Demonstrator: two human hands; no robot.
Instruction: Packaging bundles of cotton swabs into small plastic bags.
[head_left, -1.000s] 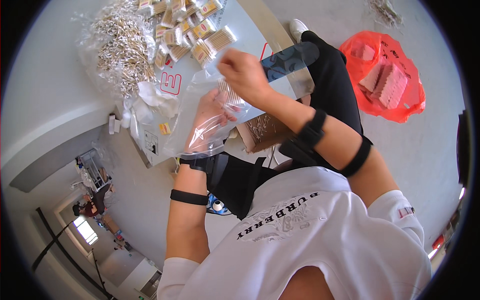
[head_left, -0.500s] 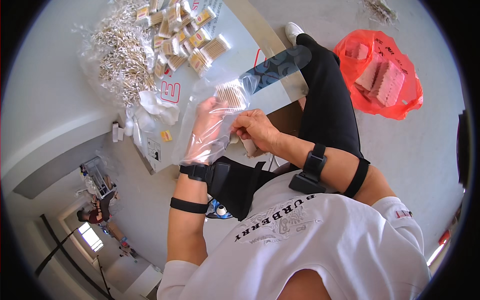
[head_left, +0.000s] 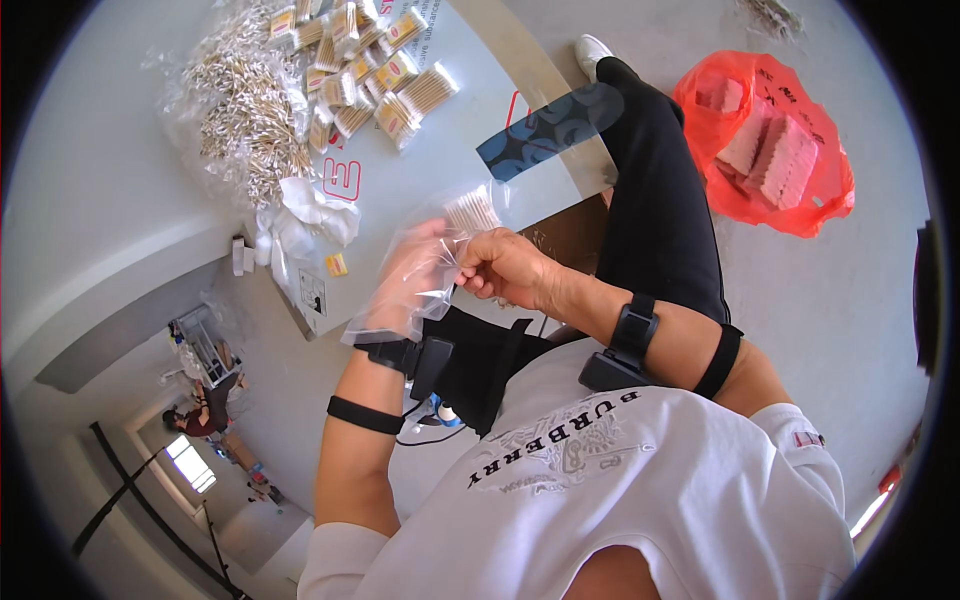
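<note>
A bundle of cotton swabs [head_left: 472, 211] lies in the far end of a clear plastic bag [head_left: 437, 285]. My left hand [head_left: 403, 265] is inside the bag, somewhat blurred behind the plastic; its fingers look stretched out, just short of the swabs. On the bag's right side my right hand [head_left: 507, 268] pinches the film between thumb and fingers. Beyond the hands, small packs of cotton swabs [head_left: 392, 72] with yellow labels lie heaped on the grey printed board [head_left: 420, 180].
Loose cotton swabs [head_left: 255, 130] form a large pile at the far left. Near it are white plastic scraps [head_left: 318, 212] and a small yellow card [head_left: 336, 264]. A dark blue patterned strip [head_left: 550, 130] crosses the board's edge. A red bag [head_left: 835, 180] holding pink packs stands right.
My left hand has drawn back toward me inside the bag, away from the swab bundle, which stays at the bag's end. My right hand still pinches the film.
</note>
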